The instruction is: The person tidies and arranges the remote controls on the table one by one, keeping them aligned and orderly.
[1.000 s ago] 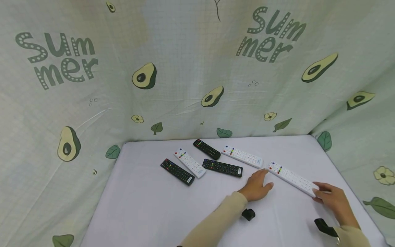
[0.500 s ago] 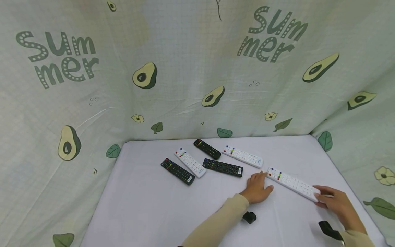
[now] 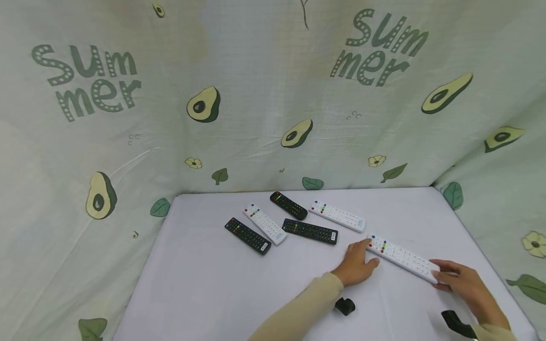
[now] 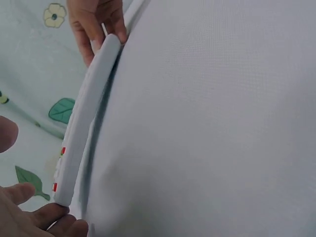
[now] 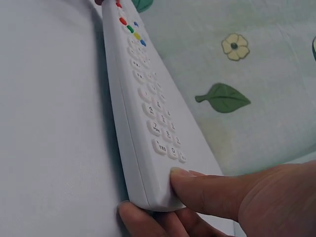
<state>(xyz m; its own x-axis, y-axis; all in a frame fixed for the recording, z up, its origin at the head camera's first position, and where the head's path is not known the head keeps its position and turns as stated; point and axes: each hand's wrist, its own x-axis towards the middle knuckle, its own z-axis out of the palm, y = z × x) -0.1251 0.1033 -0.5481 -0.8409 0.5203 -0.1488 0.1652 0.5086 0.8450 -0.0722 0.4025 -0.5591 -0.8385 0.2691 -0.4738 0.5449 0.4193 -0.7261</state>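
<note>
My right hand (image 3: 462, 282) pinches the near end of a white remote control (image 3: 403, 258), its thumb on the button face and its fingers underneath, as the right wrist view shows. At the far end, by the coloured buttons, my left hand (image 3: 356, 264) has its fingertips against the remote's tip, while its thumb stands apart from it. The left wrist view shows the remote side-on close over the table, with a dark shadow along its lower edge. Behind it lies a second white remote (image 3: 338, 216).
To the left of the hands lie a white remote (image 3: 265, 224) and three black remotes: one at the back (image 3: 288, 205), one in the middle (image 3: 310, 231) and one leftmost (image 3: 248, 236). The white-covered table (image 3: 192, 293) meets a printed curtain (image 3: 251, 94) behind and at the right.
The white remote between the hands has shifted slightly toward the person, its button end moving left to my left fingertips. Both hands have moved slightly nearer. The other remotes stay in place.
</note>
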